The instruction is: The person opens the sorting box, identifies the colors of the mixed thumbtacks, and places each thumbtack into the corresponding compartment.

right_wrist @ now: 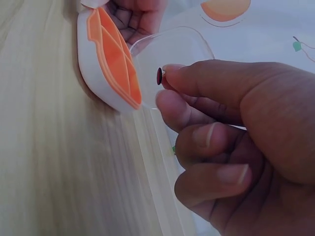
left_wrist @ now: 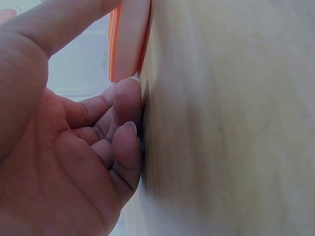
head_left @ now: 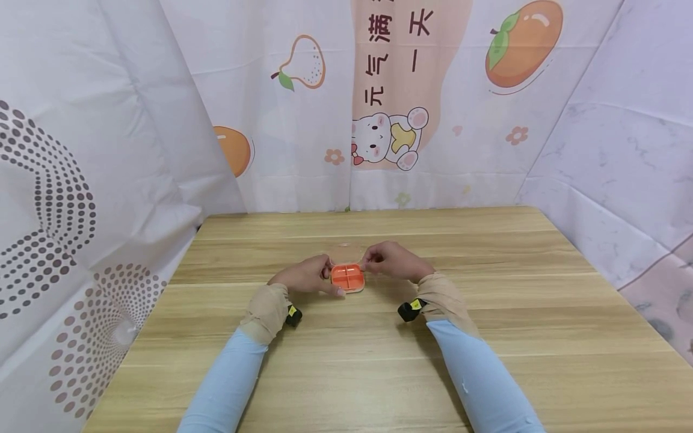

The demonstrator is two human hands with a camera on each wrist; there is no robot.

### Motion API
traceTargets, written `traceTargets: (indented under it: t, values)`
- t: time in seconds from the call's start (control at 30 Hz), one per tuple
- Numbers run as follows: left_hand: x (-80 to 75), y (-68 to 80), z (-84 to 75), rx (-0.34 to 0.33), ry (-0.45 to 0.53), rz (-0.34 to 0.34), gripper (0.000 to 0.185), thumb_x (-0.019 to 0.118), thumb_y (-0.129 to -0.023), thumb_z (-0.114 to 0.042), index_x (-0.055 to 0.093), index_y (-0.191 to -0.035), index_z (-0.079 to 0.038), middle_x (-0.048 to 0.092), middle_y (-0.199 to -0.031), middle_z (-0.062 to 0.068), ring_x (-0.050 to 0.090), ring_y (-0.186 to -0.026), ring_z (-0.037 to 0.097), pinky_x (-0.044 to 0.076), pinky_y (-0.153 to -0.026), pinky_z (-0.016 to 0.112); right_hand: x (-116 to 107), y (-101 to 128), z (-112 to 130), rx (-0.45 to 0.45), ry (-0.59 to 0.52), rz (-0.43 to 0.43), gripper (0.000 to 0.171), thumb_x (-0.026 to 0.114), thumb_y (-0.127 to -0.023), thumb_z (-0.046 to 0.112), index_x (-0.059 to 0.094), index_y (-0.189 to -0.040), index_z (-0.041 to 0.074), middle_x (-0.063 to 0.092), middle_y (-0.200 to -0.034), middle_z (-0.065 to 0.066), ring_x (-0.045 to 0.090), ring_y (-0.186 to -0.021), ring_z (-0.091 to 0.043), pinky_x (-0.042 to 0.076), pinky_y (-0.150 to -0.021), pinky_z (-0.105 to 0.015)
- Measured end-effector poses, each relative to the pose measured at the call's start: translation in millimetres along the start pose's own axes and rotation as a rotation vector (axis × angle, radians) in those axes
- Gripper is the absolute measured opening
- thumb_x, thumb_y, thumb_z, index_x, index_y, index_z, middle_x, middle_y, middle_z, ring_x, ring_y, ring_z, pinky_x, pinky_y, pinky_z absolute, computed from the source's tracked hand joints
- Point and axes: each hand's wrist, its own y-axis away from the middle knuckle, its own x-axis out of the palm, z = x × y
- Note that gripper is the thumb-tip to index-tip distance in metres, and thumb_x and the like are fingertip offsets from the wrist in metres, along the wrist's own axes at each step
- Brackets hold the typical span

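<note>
An orange pill box [head_left: 348, 278] with a white outer shell and divided compartments lies on the table, its clear lid [right_wrist: 172, 61] swung up at the back. My left hand [head_left: 308, 276] holds the box at its left side, thumb along the front corner and fingers curled at the far side. In the left wrist view, the fingertips [left_wrist: 127, 101] sit low against the table beside the box. My right hand [head_left: 397, 261] is at the box's right side, pinching a small dark red disc [right_wrist: 159, 76] between thumb and index finger, with the other fingers curled loosely.
The wood-grain table [head_left: 346, 373] reaches out on all sides of the box. A printed curtain [head_left: 303, 120] hangs along the back edge, with white sheets at left and right. Each wrist carries a small black camera [head_left: 408, 310].
</note>
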Motion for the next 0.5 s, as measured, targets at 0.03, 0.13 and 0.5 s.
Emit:
traceTargets:
  t: [0.03, 0.13, 0.5]
  values:
    - [-0.1, -0.2, 0.0, -0.001, 0.004, 0.0, 0.057, 0.091, -0.079, -0.033, 0.055, -0.111, -0.004, 0.052, -0.089, 0.004, 0.045, -0.08, 0.015, 0.039, -0.07, 0.03, 0.3, -0.2, 0.3, -0.006, 0.009, 0.002, 0.009, 0.069, -0.1, 0.013, 0.075, -0.099, 0.007, 0.067, -0.081, -0.005, 0.054, -0.07, -0.012, 0.045, -0.063, -0.028]
    - [-0.4, -0.6, 0.2, -0.006, 0.002, -0.001, 0.057, 0.091, -0.079, -0.033, 0.055, -0.112, -0.004, 0.053, -0.09, 0.004, 0.045, -0.081, 0.015, 0.039, -0.07, 0.03, 1.4, -0.3, 2.2, -0.022, 0.02, 0.005, 0.009, 0.069, -0.1, 0.012, 0.075, -0.099, 0.006, 0.068, -0.082, -0.003, 0.053, -0.071, -0.012, 0.045, -0.064, -0.028]
    - [-0.7, 0.6, -1.5, -0.007, -0.022, -0.003, 0.058, 0.091, -0.079, -0.036, 0.055, -0.112, -0.004, 0.053, -0.091, 0.004, 0.046, -0.082, 0.016, 0.039, -0.071, 0.031, 9.2, -4.6, 1.2, -0.06, 0.022, 0.038, 0.007, 0.07, -0.099, 0.011, 0.073, -0.098, 0.005, 0.068, -0.083, -0.002, 0.055, -0.072, -0.011, 0.047, -0.066, -0.027]
